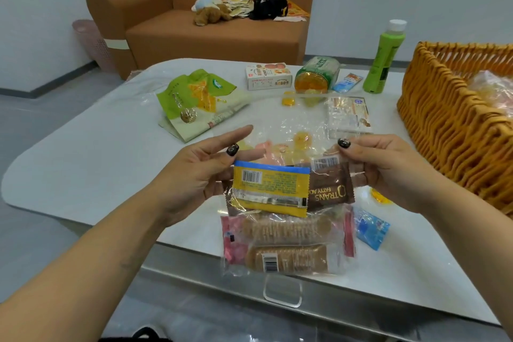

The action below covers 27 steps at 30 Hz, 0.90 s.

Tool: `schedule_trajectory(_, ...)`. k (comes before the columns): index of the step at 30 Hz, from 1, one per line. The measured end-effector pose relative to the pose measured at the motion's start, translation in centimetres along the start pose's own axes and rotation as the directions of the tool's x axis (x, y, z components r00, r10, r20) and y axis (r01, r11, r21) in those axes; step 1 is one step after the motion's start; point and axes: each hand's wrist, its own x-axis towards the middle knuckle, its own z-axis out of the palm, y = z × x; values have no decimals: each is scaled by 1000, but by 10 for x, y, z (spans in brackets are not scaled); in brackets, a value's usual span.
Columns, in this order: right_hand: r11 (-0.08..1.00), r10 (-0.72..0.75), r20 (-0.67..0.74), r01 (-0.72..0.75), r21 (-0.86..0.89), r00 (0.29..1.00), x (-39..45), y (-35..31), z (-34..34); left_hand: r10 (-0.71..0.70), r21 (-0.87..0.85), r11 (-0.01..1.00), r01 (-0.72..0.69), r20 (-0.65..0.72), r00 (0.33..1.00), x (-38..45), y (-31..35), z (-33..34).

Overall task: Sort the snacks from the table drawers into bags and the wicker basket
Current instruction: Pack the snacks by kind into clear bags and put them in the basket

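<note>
I hold up a clear plastic bag (337, 258) above the table's near edge. Inside it are a yellow packet (270, 189), a brown packet (330, 189) and two packs of biscuits (286, 257). My left hand (194, 175) grips the bag's upper left edge with the thumb in front and the forefinger pointing outward. My right hand (388, 166) pinches its upper right edge. The wicker basket (444, 119) stands at the right of the table with some wrapped snacks inside.
On the white table (97, 161) lie a blue packet (370, 226), a second clear bag with sweets (291, 136), a green pouch (194, 100), a white box (268, 76), a green-and-yellow pack (316, 75) and a green bottle (384, 61). A clear drawer handle (281, 290) sits below. A brown sofa (222, 30) stands behind.
</note>
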Motion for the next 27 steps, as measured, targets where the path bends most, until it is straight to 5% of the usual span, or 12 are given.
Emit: schedule_trajectory(27, 975, 59, 0, -57, 216, 998, -10, 7, 3, -29, -219, 975, 29, 2, 1000, -1, -17, 1)
